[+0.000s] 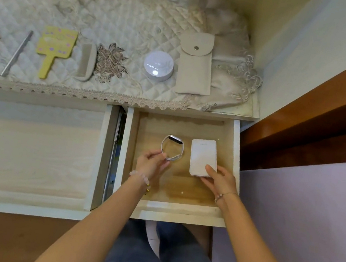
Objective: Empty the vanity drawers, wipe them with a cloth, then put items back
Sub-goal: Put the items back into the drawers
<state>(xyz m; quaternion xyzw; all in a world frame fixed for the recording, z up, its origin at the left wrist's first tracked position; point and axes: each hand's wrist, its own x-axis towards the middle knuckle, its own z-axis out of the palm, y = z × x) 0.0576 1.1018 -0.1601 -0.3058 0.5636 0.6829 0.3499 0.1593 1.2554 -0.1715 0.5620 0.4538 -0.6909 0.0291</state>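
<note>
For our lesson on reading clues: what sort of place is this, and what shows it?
Probably a bedroom vanity or dressing table. A quilted, lace-edged cover tops it, a yellow hand mirror and a comb lie on that cover, and the left drawer and right drawer stand pulled open below.

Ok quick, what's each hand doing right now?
Left hand: pinching the white looped wristband.
Right hand: gripping the flat white rectangular box.
</note>
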